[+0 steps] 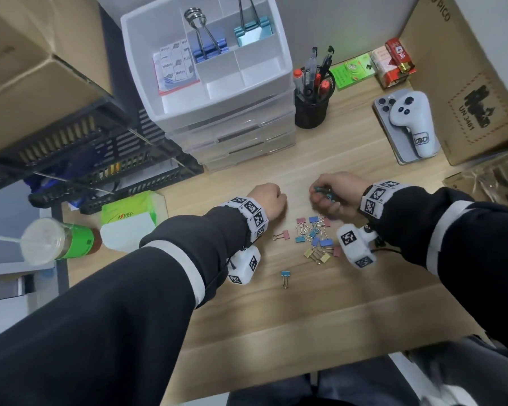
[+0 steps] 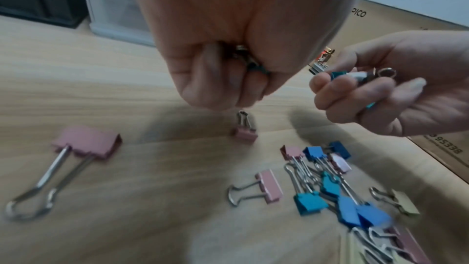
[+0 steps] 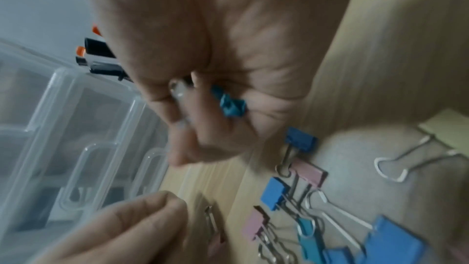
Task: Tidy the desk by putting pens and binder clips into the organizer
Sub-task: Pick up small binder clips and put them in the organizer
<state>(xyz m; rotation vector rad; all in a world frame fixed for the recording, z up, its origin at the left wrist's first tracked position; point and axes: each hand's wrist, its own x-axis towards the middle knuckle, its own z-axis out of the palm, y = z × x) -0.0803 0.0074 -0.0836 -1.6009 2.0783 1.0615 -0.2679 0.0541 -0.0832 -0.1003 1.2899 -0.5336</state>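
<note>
Small coloured binder clips (image 1: pixel 314 238) lie heaped on the wooden desk (image 1: pixel 276 303), just in front of both hands. My left hand (image 1: pixel 272 200) is a fist above the desk; in the left wrist view its fingers (image 2: pixel 215 79) curl round a teal clip with metal handles (image 2: pixel 251 63). A pink clip (image 2: pixel 245 133) stands under it. My right hand (image 1: pixel 329 194) hovers beside it, gripping teal clips (image 2: pixel 340 74), one teal clip (image 3: pixel 232 105) showing in the right wrist view. The white organizer (image 1: pixel 285 48) stands behind, with big blue clips (image 1: pixel 208 49) and teal clips (image 1: pixel 251 26) in its top compartments.
A black cup of pens (image 1: pixel 311 95) stands right of the organizer. A phone with a white controller (image 1: pixel 408 124) and a cardboard box (image 1: pixel 467 83) fill the right. A tissue pack (image 1: pixel 129 218), a drink cup (image 1: pixel 50 241) and black trays (image 1: pixel 85 159) sit at the left.
</note>
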